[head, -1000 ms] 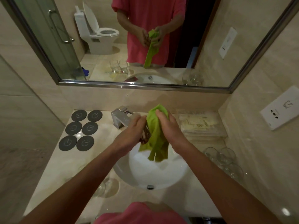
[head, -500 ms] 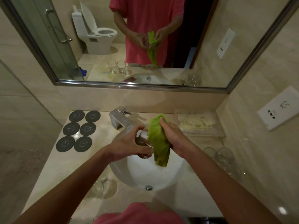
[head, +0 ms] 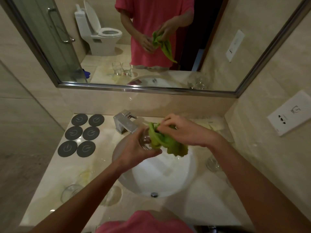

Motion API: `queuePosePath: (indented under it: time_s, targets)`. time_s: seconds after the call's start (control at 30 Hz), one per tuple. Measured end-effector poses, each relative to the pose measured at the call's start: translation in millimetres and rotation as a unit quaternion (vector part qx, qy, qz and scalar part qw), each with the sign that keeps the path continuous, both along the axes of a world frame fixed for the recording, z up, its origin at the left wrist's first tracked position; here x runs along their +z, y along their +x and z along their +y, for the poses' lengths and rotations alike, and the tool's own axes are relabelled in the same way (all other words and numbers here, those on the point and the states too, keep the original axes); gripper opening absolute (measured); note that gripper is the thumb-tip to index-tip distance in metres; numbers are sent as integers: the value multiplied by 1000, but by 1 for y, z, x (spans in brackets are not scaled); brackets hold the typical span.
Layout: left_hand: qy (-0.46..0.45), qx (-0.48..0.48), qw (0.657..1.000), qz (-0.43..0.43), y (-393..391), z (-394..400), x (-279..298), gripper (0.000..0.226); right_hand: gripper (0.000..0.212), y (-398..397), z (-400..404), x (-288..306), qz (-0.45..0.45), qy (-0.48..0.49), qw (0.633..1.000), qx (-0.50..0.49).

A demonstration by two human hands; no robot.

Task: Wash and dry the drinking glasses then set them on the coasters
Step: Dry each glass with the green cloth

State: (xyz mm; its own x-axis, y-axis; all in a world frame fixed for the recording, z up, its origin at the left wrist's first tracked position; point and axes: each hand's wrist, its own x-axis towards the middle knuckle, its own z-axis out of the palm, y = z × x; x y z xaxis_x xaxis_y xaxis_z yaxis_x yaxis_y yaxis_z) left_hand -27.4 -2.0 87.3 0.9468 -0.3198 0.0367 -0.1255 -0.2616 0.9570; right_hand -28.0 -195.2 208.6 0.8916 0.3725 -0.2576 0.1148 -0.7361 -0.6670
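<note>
Marble counter [head: 50, 174] w/ sink [head: 168, 179] centre, six coasters [head: 80, 135] back-left corner. Your left hand [head: 134, 152] grips a glass [head: 145, 142]; right hand [head: 185, 132] pinches green cloth [head: 165, 142].

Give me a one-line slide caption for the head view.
Left hand holds a glass over the sink while right hand works a green cloth into it; six coasters bare.

Lime-green cloth [head: 166, 142], dark grey coasters [head: 79, 135], white basin [head: 161, 179].
</note>
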Motion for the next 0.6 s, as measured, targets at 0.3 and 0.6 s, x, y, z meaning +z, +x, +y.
queuePosePath:
  time_s: [0.3, 0.6]
  targets:
    - [-36, 38, 995, -84, -7, -6, 6, 80, 55, 12, 6, -31, -187, 6, 978, -90]
    - [12, -9, 987, -158, 2, 2, 7, 83, 27, 7, 2, -49, 160, 216, 954, -135]
